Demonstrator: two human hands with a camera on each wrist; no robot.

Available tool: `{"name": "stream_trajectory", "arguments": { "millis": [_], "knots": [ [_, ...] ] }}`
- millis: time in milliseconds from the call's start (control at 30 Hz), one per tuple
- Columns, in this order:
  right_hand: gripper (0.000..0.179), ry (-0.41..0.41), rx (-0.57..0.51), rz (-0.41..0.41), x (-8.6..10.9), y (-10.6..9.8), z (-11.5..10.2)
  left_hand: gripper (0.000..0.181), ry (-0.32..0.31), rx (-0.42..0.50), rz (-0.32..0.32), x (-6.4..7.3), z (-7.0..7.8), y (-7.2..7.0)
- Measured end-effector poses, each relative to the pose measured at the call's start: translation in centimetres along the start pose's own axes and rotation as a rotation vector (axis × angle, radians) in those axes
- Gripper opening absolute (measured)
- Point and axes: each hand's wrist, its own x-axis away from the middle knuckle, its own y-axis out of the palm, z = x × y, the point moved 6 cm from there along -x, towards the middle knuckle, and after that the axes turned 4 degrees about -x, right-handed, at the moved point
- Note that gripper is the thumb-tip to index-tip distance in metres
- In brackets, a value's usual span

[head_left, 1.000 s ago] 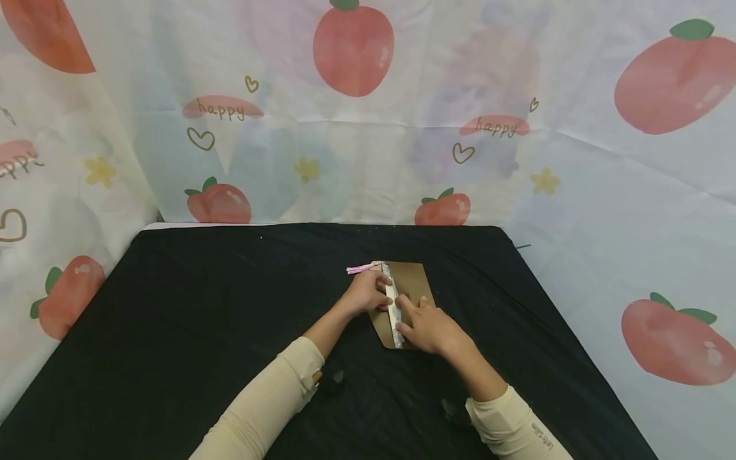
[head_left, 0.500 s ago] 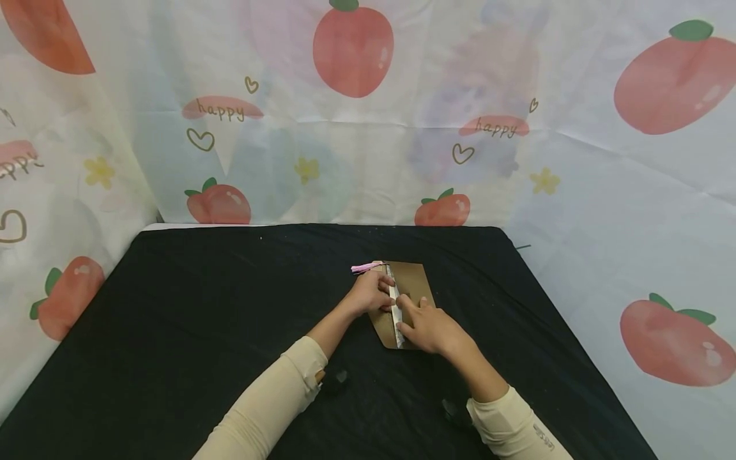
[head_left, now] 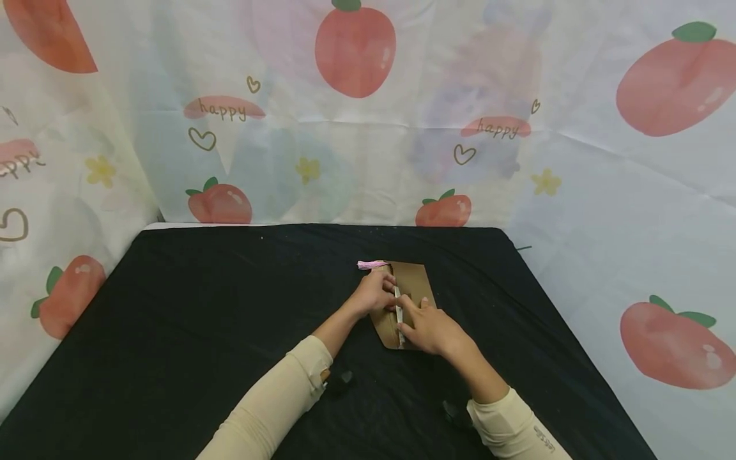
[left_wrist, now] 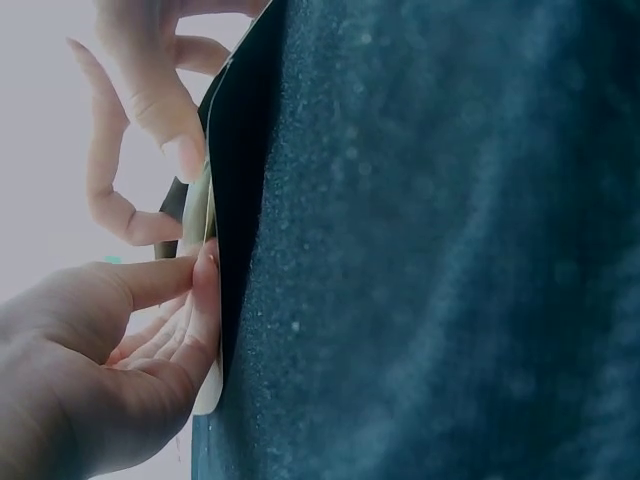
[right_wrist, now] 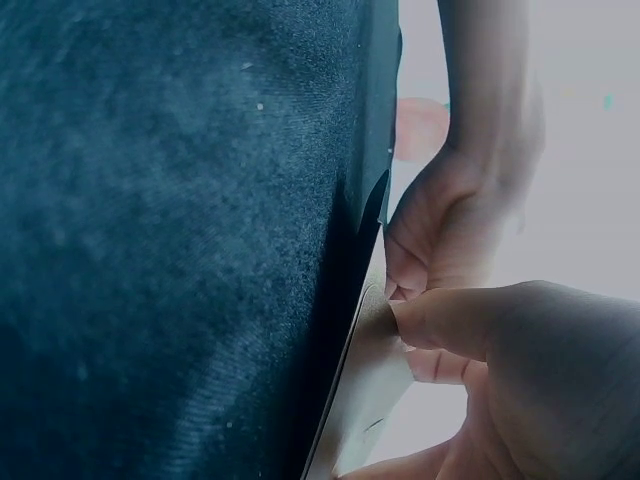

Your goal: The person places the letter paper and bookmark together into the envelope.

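Observation:
A brown cardboard-like panel [head_left: 415,281] with rounded corners, like an opened notebook, lies on the black cloth. Along its middle runs a narrow whitish strip [head_left: 399,316], much like a bookmark, with a pink tassel [head_left: 372,264] at its far end. My left hand [head_left: 374,292] pinches the strip's left side between thumb and finger; its grip shows closer in the left wrist view. From the right, my right hand [head_left: 428,324] touches the strip's other side with extended index finger and thumb, set apart. The right fingertips also reach the brown surface [right_wrist: 365,400] in the right wrist view.
Black cloth [head_left: 230,319] covers the table, whose far edge meets a light fabric backdrop [head_left: 368,160] printed with peaches. More of this fabric hangs at both sides. Cream sleeves [head_left: 270,409] cover both forearms.
My left hand has shifted slightly right, and the tassel has moved right with the strip. The strip now looks narrower, and more brown shows left of it. My right hand has barely moved.

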Motion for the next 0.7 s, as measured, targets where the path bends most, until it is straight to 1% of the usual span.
{"name": "stream_trajectory", "arguments": {
  "millis": [100,200,267,300,400,467,533,600,700],
  "knots": [
    [0.045,0.003,-0.005,-0.008,0.0,0.0,-0.1,0.035,0.002,0.013,0.007,0.0,0.0,0.0],
    [0.046,0.004,-0.008,-0.01,0.1,0.0,-0.1,0.036,0.019,0.035,0.03,0.0,0.0,-0.1],
    [0.048,0.006,-0.008,-0.006,0.1,-0.1,0.0,0.037,0.036,0.027,0.047,0.0,0.1,-0.2],
    [0.049,0.007,-0.007,-0.003,0.1,-0.1,0.0,0.037,0.045,0.004,0.057,0.0,0.1,-0.3],
    [0.05,0.014,0.005,0.004,0.1,-0.1,0.1,0.036,0.068,-0.106,0.084,0.0,0.2,-0.8],
    [0.048,0.037,0.023,0.005,0.1,0.2,0.2,0.033,0.073,-0.174,0.084,0.2,0.2,-1.2],
    [0.047,0.065,0.043,0.001,0.0,0.5,0.2,0.032,0.078,-0.208,0.071,0.5,0.0,-1.8],
    [0.046,0.093,0.07,-0.003,0.0,0.9,0.3,0.03,0.089,-0.241,0.051,1.0,-0.2,-2.8],
    [0.051,0.123,0.112,-0.012,-0.1,1.6,0.2,0.025,0.118,-0.292,0.033,2.4,-0.6,-5.2]
  ]
}}
